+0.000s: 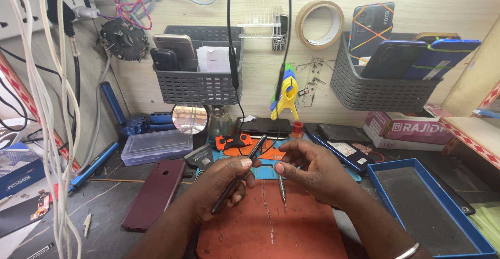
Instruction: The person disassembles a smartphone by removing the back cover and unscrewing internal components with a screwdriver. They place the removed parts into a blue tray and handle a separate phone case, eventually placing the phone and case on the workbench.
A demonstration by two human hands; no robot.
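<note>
My left hand (pixel 221 183) grips a slim black pen-shaped screwdriver handle (pixel 240 173), tilted with its top end toward the back. My right hand (pixel 312 170) pinches a thin metal screwdriver bit (pixel 283 190) by its upper end, its tip pointing down just above the orange work mat (pixel 271 228). The two hands sit close together over the mat's far end, and the bit hangs apart from the handle.
A maroon phone (pixel 156 194) lies left of the mat and a blue tray (pixel 427 207) to the right. Grey wall baskets (pixel 195 84) (pixel 380 90) hold phones. A clear plastic box (pixel 156 145), round mirror (pixel 189 118), tape roll (pixel 319 23) and white cables (pixel 44 108) surround the bench.
</note>
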